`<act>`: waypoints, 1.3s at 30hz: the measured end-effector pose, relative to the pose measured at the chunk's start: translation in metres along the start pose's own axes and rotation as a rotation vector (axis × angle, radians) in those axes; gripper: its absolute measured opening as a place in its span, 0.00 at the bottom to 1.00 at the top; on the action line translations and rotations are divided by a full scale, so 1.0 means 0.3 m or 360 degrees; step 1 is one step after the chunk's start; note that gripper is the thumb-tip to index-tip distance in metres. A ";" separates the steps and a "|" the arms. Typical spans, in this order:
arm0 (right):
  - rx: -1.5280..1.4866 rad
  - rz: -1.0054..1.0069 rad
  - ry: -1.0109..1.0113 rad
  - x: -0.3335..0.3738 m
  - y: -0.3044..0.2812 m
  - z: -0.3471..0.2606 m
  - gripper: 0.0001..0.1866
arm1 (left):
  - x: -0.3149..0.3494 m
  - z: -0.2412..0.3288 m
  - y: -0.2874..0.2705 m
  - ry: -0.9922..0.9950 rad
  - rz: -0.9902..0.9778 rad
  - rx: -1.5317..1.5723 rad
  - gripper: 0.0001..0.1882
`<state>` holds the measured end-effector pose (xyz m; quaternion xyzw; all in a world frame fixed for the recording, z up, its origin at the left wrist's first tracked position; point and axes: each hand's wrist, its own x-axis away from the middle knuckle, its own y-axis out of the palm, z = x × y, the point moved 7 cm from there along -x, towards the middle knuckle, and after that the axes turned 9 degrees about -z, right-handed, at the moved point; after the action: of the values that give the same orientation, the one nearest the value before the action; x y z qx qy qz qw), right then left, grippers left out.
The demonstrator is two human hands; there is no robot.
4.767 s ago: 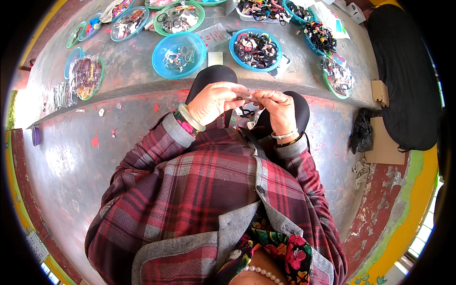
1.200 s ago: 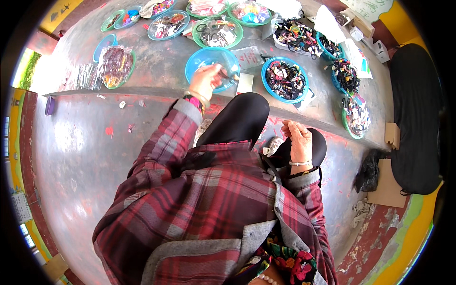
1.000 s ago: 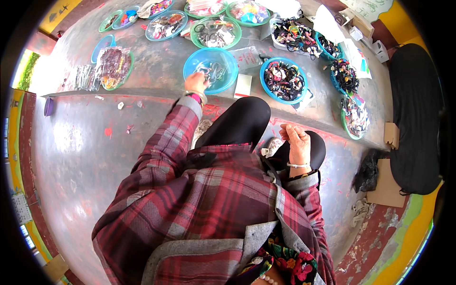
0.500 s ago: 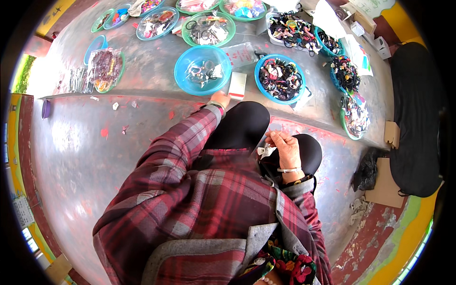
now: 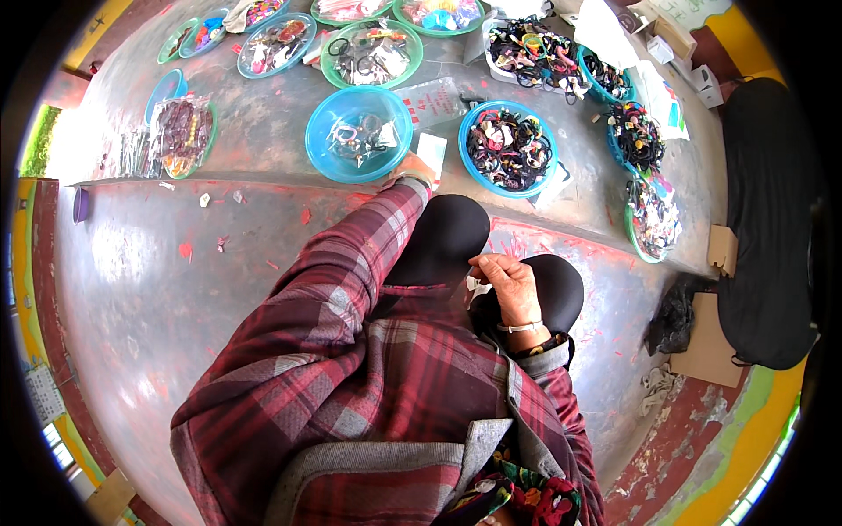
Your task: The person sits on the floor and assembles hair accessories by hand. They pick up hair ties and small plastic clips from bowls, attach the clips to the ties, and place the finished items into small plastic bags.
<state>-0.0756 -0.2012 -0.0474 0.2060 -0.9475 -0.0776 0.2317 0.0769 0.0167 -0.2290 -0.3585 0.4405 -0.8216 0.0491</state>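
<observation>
My left hand [image 5: 412, 168] reaches forward to the ledge, between a blue plastic basin [image 5: 314, 149] and a small white box [image 5: 431, 149]. It overlaps the lower part of the box; its fingers are mostly hidden, so I cannot tell whether it grips anything. Inside the basin lie a few small items, some with pale cards. Above my knees, my right hand [image 5: 510, 287] is closed in a pinch on a small white bow-like piece [image 5: 474, 284], partly hidden by the fingers. Right of the box stands a blue basin [image 5: 474, 172] heaped with dark hair ties [image 5: 509, 147].
Several more basins of small goods line the ledge, among them a green basin [image 5: 414, 72] and a white tray [image 5: 504, 70] of hair ties. A clear plastic bag [image 5: 438, 98] lies behind the box. At right are a long black bag [image 5: 767, 219] and cardboard [image 5: 707, 346].
My left hand has moved slightly forward and right, now covering part of the white box. My right hand has shifted a little left and down in the picture, still pinching the white piece.
</observation>
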 end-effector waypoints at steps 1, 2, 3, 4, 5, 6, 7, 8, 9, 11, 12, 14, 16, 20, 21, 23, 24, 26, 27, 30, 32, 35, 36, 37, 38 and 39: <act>-0.0045 0.0005 0.0014 0.004 0.001 0.001 0.10 | 0.006 0.011 -0.003 0.0038 0.0132 -0.0012 0.40; -0.0037 -0.0021 0.0015 0.001 0.003 0.003 0.10 | -0.032 -0.012 0.022 0.0027 0.0218 0.0013 0.40; -0.0026 -0.0060 0.0022 -0.006 0.009 0.007 0.10 | -0.098 -0.057 0.064 0.0002 0.0308 0.0041 0.39; -0.0024 -0.0064 0.0019 -0.009 0.007 0.011 0.10 | -0.101 -0.053 0.058 0.0009 0.0384 0.0056 0.39; -0.0018 -0.0064 0.0035 -0.009 0.007 0.009 0.10 | -0.106 -0.056 0.064 0.0061 0.0362 0.0161 0.37; -0.0011 -0.0066 0.0052 -0.007 0.011 0.001 0.11 | -0.110 -0.065 0.067 0.0110 0.0341 0.0267 0.35; -0.0011 -0.0054 0.0062 -0.004 0.008 0.002 0.11 | -0.088 -0.048 0.052 0.0174 0.0314 0.0366 0.33; -0.0039 -0.0023 0.0070 -0.001 0.000 0.009 0.11 | -0.049 -0.017 0.041 0.0195 0.0109 0.0504 0.30; -0.0067 0.0010 0.0076 0.002 -0.007 0.017 0.10 | 0.011 0.020 0.016 0.0215 -0.0100 0.0639 0.28; -0.0037 -0.0007 0.0085 -0.001 0.004 0.018 0.11 | -0.006 0.005 0.026 0.0354 -0.0265 0.0764 0.17; 0.0016 -0.0037 0.0086 -0.005 0.015 0.012 0.11 | -0.053 -0.048 0.060 0.0341 -0.0325 0.0941 0.16; 0.0117 -0.0021 0.0059 -0.011 -0.002 0.026 0.11 | 0.034 -0.015 -0.001 0.0365 -0.0508 0.1259 0.12; 0.0238 -0.0029 0.0017 -0.026 -0.030 0.060 0.11 | 0.002 -0.032 0.001 0.0532 -0.0587 0.1485 0.15; 0.0066 0.0105 -0.0111 -0.020 -0.056 0.044 0.13 | 0.340 0.088 -0.207 0.0763 -0.0978 0.1959 0.17; -0.0025 0.0170 -0.0156 -0.023 -0.057 0.039 0.13 | 0.427 0.102 -0.237 0.0844 -0.1102 0.2043 0.16; -0.0148 0.0259 -0.0248 -0.029 -0.073 0.029 0.16 | 0.611 0.128 -0.271 0.0930 -0.1346 0.2041 0.17; -0.0211 0.0308 -0.0278 -0.030 -0.076 0.023 0.21 | 0.651 0.120 -0.231 0.0981 -0.1527 0.2035 0.18; -0.0141 0.0362 -0.0542 -0.012 -0.065 -0.029 0.26 | 0.769 0.110 -0.201 0.1039 -0.1735 0.2029 0.22; -0.0123 0.0326 -0.0619 0.001 -0.051 -0.058 0.28 | 0.803 0.098 -0.176 0.0985 -0.1778 0.1964 0.24; -0.0203 0.0286 -0.0658 0.005 -0.059 -0.041 0.24 | 0.843 0.076 -0.115 0.1042 -0.1736 0.1886 0.24; -0.0246 0.0249 -0.0591 0.003 -0.055 -0.035 0.22 | 0.848 0.063 -0.086 0.0997 -0.1784 0.1895 0.22; -0.0184 0.0243 -0.0579 0.004 -0.062 -0.011 0.22 | 0.860 0.067 -0.072 0.0835 -0.1962 0.2035 0.19; -0.0158 0.0223 -0.0574 0.003 -0.064 -0.007 0.23 | 0.863 0.072 -0.070 0.0762 -0.2037 0.2102 0.18; -0.0130 0.0194 -0.0565 -0.001 -0.066 -0.002 0.23 | 0.858 0.071 -0.066 0.0731 -0.2025 0.2075 0.17; -0.0102 0.0165 -0.0557 -0.003 -0.064 0.002 0.24 | 0.853 0.070 -0.061 0.0701 -0.2013 0.2048 0.16; 0.0156 0.0257 -0.0596 0.001 -0.065 -0.007 0.24 | 0.848 0.066 -0.056 0.0671 -0.1999 0.2021 0.15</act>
<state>-0.0680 -0.2192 -0.0502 0.1225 -0.9901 -0.0494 0.0467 -0.0944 -0.0877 -0.0703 -0.2804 -0.3697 -0.8335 -0.3000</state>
